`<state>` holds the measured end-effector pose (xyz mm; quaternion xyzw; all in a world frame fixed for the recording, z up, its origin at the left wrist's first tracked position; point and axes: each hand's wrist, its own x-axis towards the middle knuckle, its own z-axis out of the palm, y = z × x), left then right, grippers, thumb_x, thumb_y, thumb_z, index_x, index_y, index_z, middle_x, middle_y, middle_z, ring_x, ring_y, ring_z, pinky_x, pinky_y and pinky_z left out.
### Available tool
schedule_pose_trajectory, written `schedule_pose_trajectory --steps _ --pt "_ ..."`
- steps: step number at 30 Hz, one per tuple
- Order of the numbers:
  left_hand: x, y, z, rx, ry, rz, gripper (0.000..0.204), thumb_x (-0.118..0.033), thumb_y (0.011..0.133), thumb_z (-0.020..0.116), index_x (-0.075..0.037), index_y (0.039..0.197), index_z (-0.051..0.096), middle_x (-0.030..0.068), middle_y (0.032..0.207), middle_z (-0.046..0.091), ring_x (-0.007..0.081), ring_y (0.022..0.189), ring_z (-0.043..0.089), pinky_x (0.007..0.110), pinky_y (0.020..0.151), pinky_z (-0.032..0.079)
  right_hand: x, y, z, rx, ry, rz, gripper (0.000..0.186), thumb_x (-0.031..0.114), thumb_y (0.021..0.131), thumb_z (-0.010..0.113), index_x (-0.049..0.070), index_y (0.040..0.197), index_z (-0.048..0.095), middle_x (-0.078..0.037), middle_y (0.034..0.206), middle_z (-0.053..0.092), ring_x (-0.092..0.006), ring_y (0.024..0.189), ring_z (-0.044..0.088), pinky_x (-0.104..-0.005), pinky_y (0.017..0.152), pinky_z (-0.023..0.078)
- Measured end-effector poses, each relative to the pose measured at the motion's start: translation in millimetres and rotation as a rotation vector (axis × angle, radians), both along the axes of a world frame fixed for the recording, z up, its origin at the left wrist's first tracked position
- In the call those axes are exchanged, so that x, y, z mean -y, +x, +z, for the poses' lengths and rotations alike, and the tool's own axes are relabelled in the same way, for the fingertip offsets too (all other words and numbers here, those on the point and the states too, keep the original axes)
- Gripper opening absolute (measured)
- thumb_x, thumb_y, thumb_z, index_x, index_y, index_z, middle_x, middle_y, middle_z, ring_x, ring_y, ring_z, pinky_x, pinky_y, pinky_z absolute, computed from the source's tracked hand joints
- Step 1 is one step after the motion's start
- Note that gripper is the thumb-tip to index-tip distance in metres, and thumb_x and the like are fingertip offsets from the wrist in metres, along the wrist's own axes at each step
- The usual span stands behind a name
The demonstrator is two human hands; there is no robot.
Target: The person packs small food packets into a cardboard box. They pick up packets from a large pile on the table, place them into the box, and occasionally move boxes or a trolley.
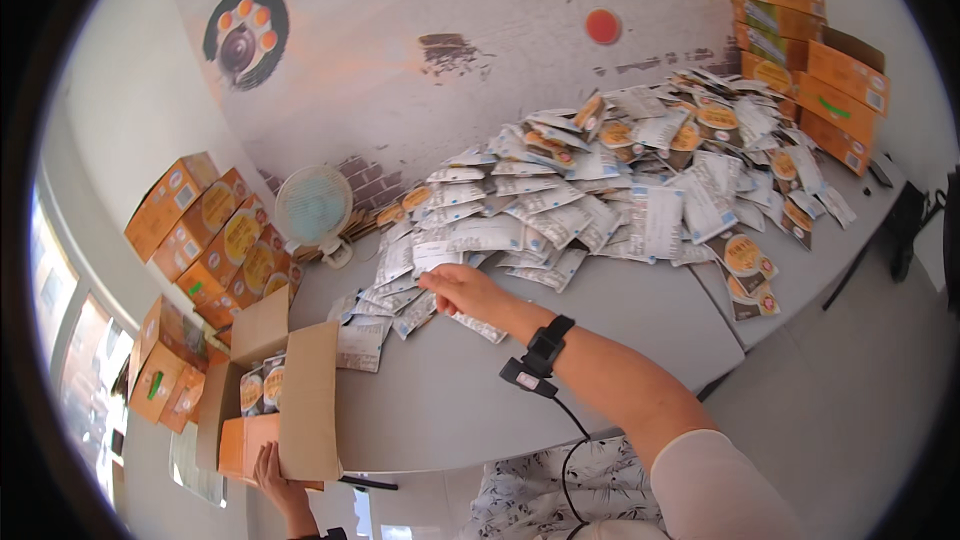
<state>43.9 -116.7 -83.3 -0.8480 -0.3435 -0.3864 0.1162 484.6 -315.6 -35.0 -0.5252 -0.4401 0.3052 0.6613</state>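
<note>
At the lower left, my left hand (278,477) grips the near side of an open cardboard carton (312,395). The carton's flaps are spread, and packets (262,387) with orange-yellow round pictures stand upright in it. My right hand (462,292) reaches over the table to the front left edge of a big heap of flat white-and-grey packets (550,218). Its fingers are curled together beside a packet; whether they hold one is hidden. One packet (480,327) lies partly behind the right wrist, which wears a black band with a small cabled device (528,377).
The grey table (430,400) bears the heap. Orange cartons (215,230) are stacked at the left, with more cartons (840,90) at the far right. A small fan (313,208) stands behind, near the wall. A black cable (568,460) hangs from my right wrist.
</note>
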Motion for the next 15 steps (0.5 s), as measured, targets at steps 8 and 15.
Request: schedule_pose_trajectory --steps 8,15 --pt "21.1 14.1 25.3 -0.047 -0.072 0.091 0.028 -0.011 0.078 0.053 -0.003 0.104 0.063 0.0101 0.11 0.061 0.0273 0.11 0.052 0.038 0.096 0.033 -50.1 20.9 -6.6 -0.352 -0.149 0.137 0.04 0.041 0.09 0.048 0.003 0.097 0.061 0.0 0.065 0.054 -0.0062 0.055 0.044 -0.0199 0.051 0.036" --pt "25.2 25.6 43.7 -0.084 -0.141 0.157 0.028 -0.01 0.074 0.058 -0.005 0.101 0.064 0.0084 0.106 0.061 0.0267 0.107 0.052 0.04 0.093 0.034 -129.1 -10.0 -4.4 -0.47 -0.299 0.413 0.037 0.038 0.091 0.048 0.005 0.1 0.06 0.002 0.065 0.053 -0.0053 0.054 0.044 -0.0186 0.051 0.036"
